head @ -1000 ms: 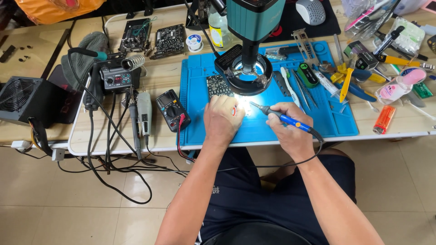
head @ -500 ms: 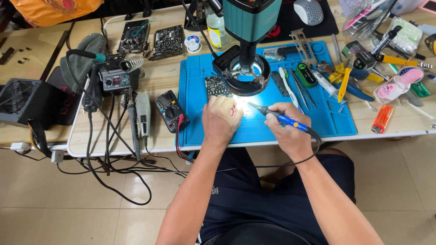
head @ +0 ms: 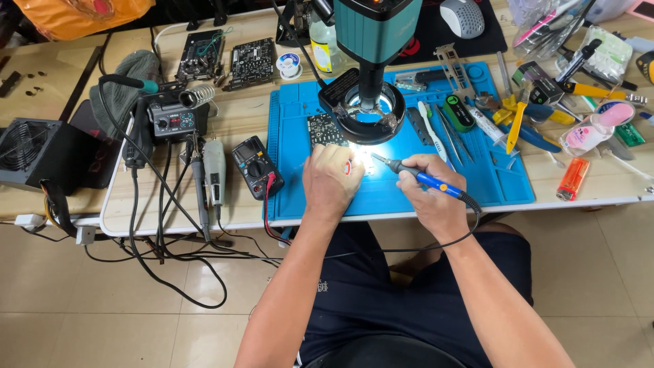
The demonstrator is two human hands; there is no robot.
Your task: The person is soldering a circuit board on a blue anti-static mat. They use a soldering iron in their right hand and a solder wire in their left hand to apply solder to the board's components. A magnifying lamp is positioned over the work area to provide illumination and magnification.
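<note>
Gripping a blue soldering iron [head: 426, 178] in the right hand [head: 429, 194], fingers closed round the handle, tip pointing left toward the lit spot between both hands. Resting the left hand [head: 332, 180] curled on the blue mat [head: 388, 194], perhaps pinching something small, glare hiding it. Working just below the microscope [head: 371, 61]; circuit board [head: 325, 129] lying just above the left hand, multimeter [head: 253, 165] to its left, tweezers [head: 446, 129] above the right.

A black multimeter [head: 253, 165] lies left of the blue mat [head: 490, 174]. Farther left stand a soldering station [head: 172, 120] and a black fan box [head: 30, 151]. An orange lighter [head: 572, 178] lies at the right, a grey mouse [head: 462, 16] far.
</note>
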